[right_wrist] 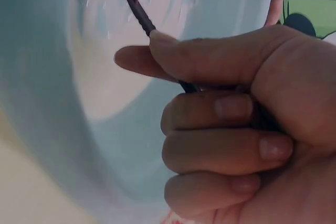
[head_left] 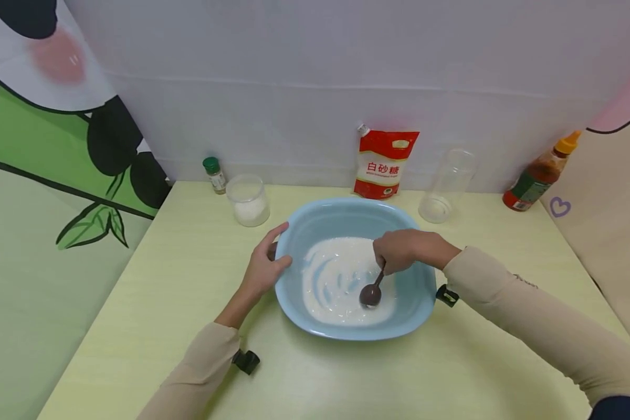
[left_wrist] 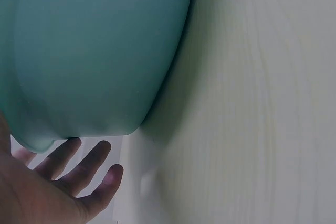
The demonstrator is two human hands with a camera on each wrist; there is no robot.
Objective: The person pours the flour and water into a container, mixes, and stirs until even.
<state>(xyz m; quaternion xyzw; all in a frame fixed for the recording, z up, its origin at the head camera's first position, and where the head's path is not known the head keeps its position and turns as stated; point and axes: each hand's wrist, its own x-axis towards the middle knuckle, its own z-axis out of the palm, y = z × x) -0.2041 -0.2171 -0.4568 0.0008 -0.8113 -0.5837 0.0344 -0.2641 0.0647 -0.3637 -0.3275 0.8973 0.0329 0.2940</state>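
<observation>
A light blue plastic basin point(head_left: 357, 334) stands on the table with a layer of white liquid point(head_left: 328, 309) over its bottom, streaked so that blue shows through. At the basin's left end my left hand point(head_left: 262, 269) holds the rim, thumb over the edge. The left wrist view has the fingers of that hand point(left_wrist: 52, 187) spread beneath the rim, against the outside. My right hand point(head_left: 401, 249) reaches over the basin's right side and grips a dark brown spoon point(head_left: 370, 296) by its handle, the bowl down in the liquid. Three fingers curl round the handle in the right wrist view.
Behind the basin stand a green-capped spice jar point(head_left: 214, 175), a clear cup point(head_left: 248, 201) of white powder, a red and white sugar pouch point(head_left: 383, 166), a tall clear glass point(head_left: 446, 186) and a red sauce bottle point(head_left: 538, 178) with an orange cap. A pale cloth wall point(head_left: 294, 116) closes the back.
</observation>
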